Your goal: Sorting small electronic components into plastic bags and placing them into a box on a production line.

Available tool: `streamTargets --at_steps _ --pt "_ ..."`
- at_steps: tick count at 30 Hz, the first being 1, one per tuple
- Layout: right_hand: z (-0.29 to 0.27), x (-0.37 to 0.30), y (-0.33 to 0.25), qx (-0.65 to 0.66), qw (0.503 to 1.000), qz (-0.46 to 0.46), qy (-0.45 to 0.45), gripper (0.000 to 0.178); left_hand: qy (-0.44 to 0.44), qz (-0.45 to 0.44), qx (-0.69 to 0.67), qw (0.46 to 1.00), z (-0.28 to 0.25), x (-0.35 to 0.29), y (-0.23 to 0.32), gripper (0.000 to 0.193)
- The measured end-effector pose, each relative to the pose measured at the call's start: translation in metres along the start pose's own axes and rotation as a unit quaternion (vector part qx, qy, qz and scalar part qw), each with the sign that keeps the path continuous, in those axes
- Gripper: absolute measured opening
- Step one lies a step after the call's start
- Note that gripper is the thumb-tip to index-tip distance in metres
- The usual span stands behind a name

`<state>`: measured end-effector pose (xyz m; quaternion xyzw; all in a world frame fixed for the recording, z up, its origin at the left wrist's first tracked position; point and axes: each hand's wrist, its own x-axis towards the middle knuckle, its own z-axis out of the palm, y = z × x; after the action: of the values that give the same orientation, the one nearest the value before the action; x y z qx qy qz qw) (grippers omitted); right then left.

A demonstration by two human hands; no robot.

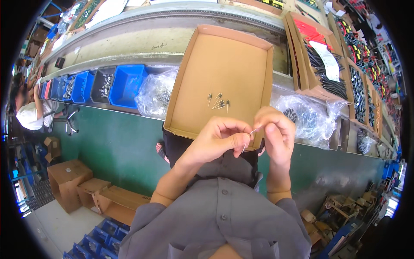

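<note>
Close together at the near edge of a shallow cardboard tray [233,56], both my hands are closed on one thin, pale wire lead [255,130]. My left hand [217,140] pinches it between thumb and forefinger, and part of it hangs below the thumb. The fingertips of my right hand [277,134] pinch its other end. Whether a body sits on this lead is hidden by my fingers. Inside the tray lie several small dark components with thin wire leads [220,103], some of them bent over.
Left of the tray are a clear plastic bag of small parts [156,94] and blue bins [127,86]. Another bag [306,118] and cardboard boxes of black and red leads [323,64] stand to the right. A seated person [32,112] is far left; cartons [69,181] stand on the floor.
</note>
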<state>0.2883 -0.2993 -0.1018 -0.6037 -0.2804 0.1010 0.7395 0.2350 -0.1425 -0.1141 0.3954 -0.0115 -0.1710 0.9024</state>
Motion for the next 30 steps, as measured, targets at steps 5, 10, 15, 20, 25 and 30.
streamTargets --at_steps 5,10,15,20,25,30 --pt "0.005 0.000 0.001 -0.129 0.981 -0.142 0.041 0.016 0.007 0.008 -0.041 0.999 -0.003 0.003 0.004 0.019" --pt "0.014 -0.007 0.008 -0.243 0.936 -0.246 0.063 0.018 0.047 0.070 -0.036 0.996 -0.001 0.008 0.005 0.017" --pt "0.019 -0.009 0.007 -0.304 0.916 -0.253 0.061 0.021 0.066 0.092 -0.034 0.993 0.000 0.008 0.004 0.015" --pt "0.020 -0.011 0.009 -0.332 0.907 -0.255 0.051 0.022 0.069 0.105 -0.013 0.992 0.000 0.007 0.004 0.015" --pt "0.023 -0.011 0.013 -0.328 0.907 -0.259 0.059 0.022 0.081 0.119 -0.014 0.990 0.002 0.006 0.001 0.015" --pt "0.025 -0.011 0.017 -0.316 0.906 -0.269 0.081 0.022 0.095 0.119 -0.012 0.988 0.004 0.007 0.002 0.015"
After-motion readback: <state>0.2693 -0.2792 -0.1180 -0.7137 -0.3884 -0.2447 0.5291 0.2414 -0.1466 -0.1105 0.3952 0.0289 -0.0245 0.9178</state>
